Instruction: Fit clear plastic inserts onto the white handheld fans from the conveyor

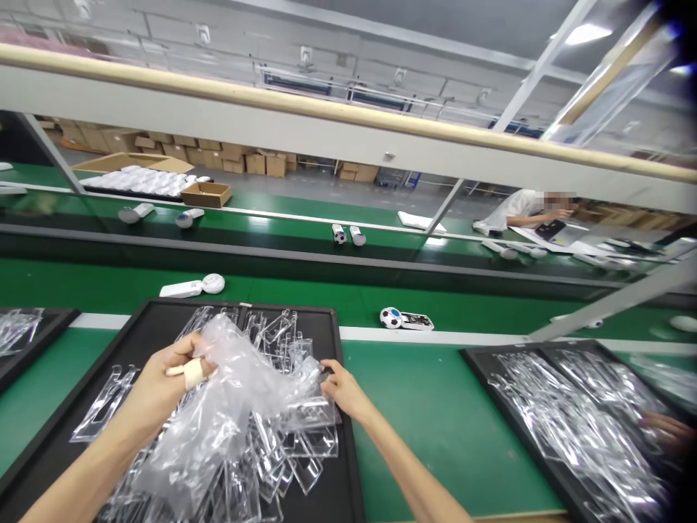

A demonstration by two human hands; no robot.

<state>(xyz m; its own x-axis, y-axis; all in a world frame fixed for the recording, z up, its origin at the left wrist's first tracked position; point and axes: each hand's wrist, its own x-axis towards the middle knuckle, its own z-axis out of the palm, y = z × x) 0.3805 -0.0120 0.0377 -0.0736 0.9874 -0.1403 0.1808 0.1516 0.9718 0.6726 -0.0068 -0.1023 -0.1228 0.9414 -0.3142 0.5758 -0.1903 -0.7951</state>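
My left hand (170,378), a pale wrap round one finger, grips the upper edge of a crumpled clear plastic bag (218,399). The bag hangs over a black tray (351,465) heaped with clear plastic frames (261,465). At the tray's right side, my right hand (342,385) has its fingers bent against the bag's bunched right end and the clear pieces there. Its fingertips are partly hidden, and I cannot make out exactly what they pinch.
Another black tray of clear pieces (577,414) lies to the right, a person's hand (664,428) at its edge. Beyond my tray, a white handheld device (188,288) and a football-patterned one (406,318) rest on the green conveyor (305,290). A co-worker (534,211) sits across.
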